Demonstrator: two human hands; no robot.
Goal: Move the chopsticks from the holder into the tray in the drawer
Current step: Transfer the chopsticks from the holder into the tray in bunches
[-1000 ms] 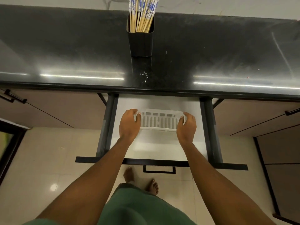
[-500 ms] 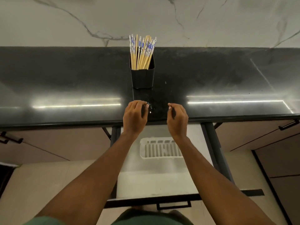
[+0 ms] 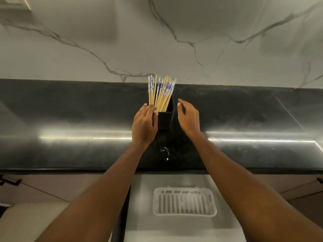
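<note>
Left hand [image 3: 144, 125] hides part of the holder [image 3: 166, 119].

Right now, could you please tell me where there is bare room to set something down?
Bare counter lies left of the holder and left hand, and right of the right hand. The drawer floor is bare around the tray. Crowded: holder with chopsticks, between both hands.

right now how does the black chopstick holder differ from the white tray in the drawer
The black chopstick holder stands upright on the dark counter; the white tray lies flat in the open drawer. The holder is packed with chopsticks; the tray holds none. The holder's walls are solid; the tray's floor is slotted. Both are open-topped.
</note>
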